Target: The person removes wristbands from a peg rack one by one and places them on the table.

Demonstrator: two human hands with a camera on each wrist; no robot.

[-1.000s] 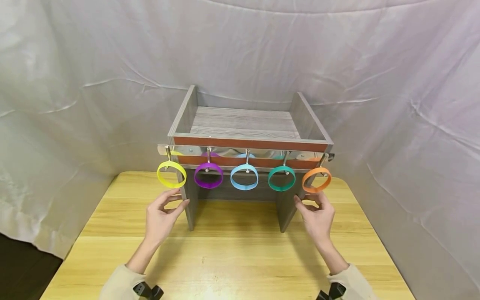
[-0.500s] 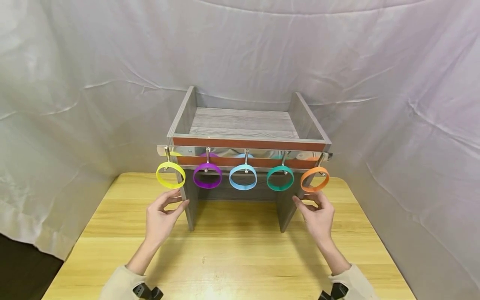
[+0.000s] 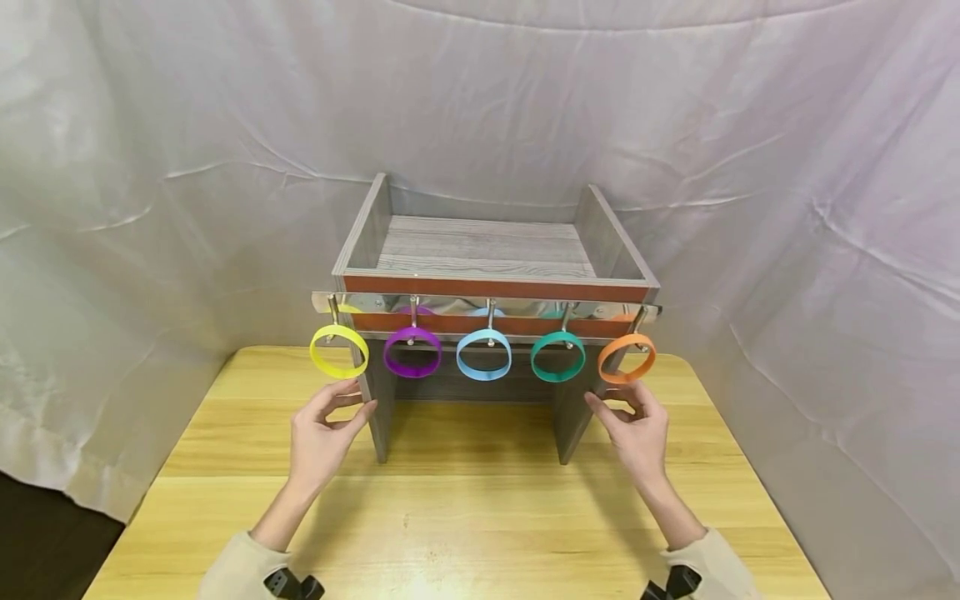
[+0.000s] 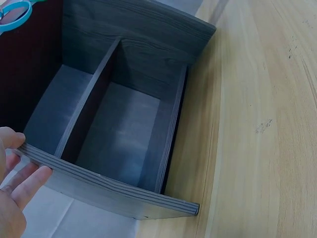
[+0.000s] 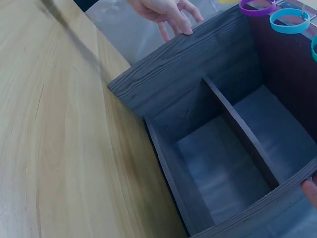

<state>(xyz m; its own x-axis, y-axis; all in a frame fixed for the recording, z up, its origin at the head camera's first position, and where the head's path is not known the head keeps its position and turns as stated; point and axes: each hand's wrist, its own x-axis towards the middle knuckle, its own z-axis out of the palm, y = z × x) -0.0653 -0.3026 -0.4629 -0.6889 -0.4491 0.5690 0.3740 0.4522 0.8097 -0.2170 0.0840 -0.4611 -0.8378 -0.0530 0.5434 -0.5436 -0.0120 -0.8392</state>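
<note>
A grey wood-grain shelf [image 3: 487, 248] stands on the table, its front crossed by a metal hook strip [image 3: 457, 305]. From the hooks hang a yellow ring [image 3: 337, 331], a purple ring [image 3: 412, 332], a light blue ring [image 3: 483, 335], a green ring [image 3: 557, 337] and an orange ring [image 3: 624, 341]. My left hand [image 3: 318, 442] pinches the front edge of the left side panel [image 3: 379, 408], below the yellow ring. Under the orange ring, my right hand [image 3: 637, 437] holds the right side panel's edge [image 3: 572, 417] likewise; its fingers are partly hidden behind the panel.
The wooden table [image 3: 450, 517] extends in front of the shelf. Grey cloth [image 3: 480, 100] hangs behind and on both sides. Inside the lower part, a divider board [image 4: 91, 99] separates two compartments in the left wrist view. Dark floor [image 3: 45, 533] shows at lower left.
The shelf and its rings appear very slightly further left in the head view. Both hands keep their hold on the side panels.
</note>
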